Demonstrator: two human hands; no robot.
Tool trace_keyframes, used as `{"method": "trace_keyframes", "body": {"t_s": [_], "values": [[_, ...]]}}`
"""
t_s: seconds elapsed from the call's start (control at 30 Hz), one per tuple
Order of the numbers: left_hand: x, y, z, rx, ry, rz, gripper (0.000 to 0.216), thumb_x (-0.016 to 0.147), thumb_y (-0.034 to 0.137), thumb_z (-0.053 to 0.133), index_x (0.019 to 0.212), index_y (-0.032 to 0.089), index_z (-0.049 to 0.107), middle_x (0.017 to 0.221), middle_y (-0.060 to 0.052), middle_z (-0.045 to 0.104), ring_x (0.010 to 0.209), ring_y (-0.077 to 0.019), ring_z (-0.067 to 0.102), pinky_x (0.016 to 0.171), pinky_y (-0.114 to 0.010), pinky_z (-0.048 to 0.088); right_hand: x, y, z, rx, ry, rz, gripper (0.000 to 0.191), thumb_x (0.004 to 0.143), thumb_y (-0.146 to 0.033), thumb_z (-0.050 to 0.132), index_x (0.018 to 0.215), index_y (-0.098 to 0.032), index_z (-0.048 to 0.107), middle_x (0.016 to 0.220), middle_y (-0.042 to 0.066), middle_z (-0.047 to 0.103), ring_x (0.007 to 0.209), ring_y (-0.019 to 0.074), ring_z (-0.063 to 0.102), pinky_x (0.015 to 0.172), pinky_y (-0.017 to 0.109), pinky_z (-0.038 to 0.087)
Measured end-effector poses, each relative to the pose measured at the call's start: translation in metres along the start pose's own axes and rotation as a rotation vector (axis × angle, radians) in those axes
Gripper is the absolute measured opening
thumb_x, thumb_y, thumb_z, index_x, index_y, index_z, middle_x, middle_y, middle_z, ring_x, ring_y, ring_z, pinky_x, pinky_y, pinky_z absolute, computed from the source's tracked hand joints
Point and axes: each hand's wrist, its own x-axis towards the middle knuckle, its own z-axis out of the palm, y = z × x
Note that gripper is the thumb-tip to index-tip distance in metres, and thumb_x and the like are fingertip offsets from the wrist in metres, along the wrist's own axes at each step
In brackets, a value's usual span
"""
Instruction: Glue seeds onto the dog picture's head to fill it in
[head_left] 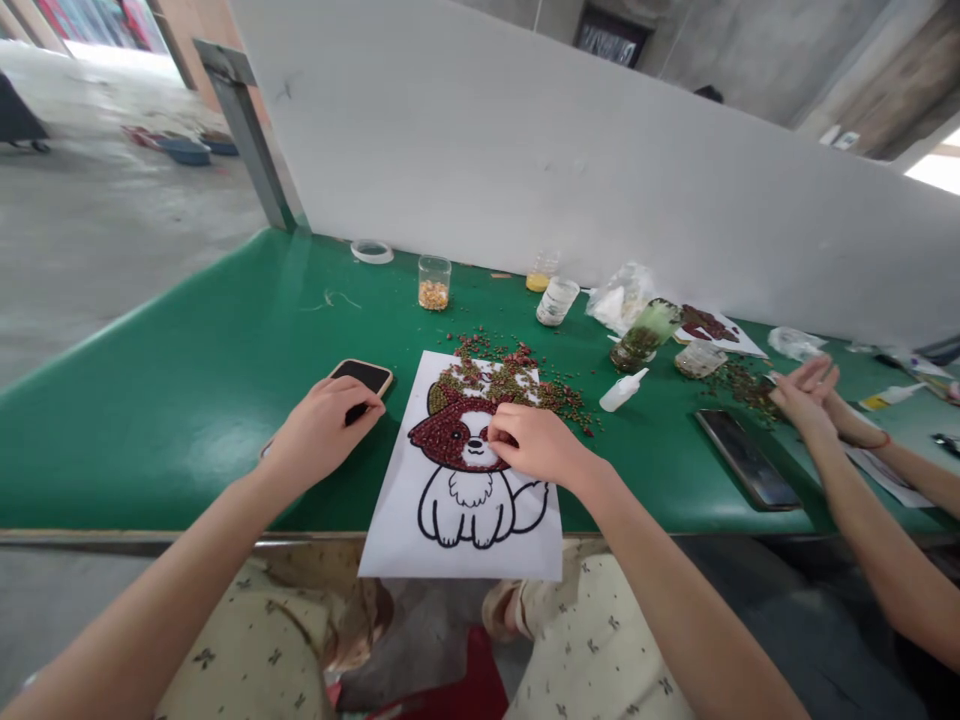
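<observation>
A white sheet with a printed cartoon dog lies at the table's front edge, its lower end jutting past it. Dark red beans cover much of the dog's head, and green ones fill part of an ear; the body is bare outline. My right hand is on the dog's face, fingertips pinched together; whatever they hold is hidden. Left of the sheet, my left hand lies over a phone, fingers curled closed, their contents not visible. Loose mixed red and green beans spread across the sheet's top and the table beyond.
Behind stand a cup of corn kernels, a white cup and a tipped green jar. A glue bottle lies right of the sheet. Farther right are a second phone and another person's hands. A white partition closes the back.
</observation>
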Motion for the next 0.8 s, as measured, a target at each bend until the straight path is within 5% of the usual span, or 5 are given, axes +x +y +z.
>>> {"method": "trace_keyframes", "body": {"t_s": [0.5,0.8], "values": [[-0.002,-0.002,0.0,0.01,-0.005,-0.006,0.031,0.084,0.04,0.04,0.078,0.018,0.061,0.088,-0.007,0.063,0.087,-0.0224,0.056,0.087,-0.037,0.039,-0.003,-0.001,-0.011,-0.013,0.012,0.092,0.009,0.082,-0.018,0.056,0.073,-0.018,0.057,0.083,-0.001,0.057,0.069,0.0088,0.049,0.059,0.023,0.028],[0.0,0.001,0.001,-0.001,-0.016,-0.001,0.034,0.085,0.043,0.038,0.078,0.019,0.062,0.089,-0.006,0.064,0.088,-0.0226,0.057,0.09,-0.038,0.039,-0.004,-0.006,0.003,-0.044,-0.051,0.023,0.007,0.084,-0.015,0.05,0.078,-0.017,0.052,0.083,0.0,0.053,0.069,0.0093,0.045,0.058,0.024,0.026]]}}
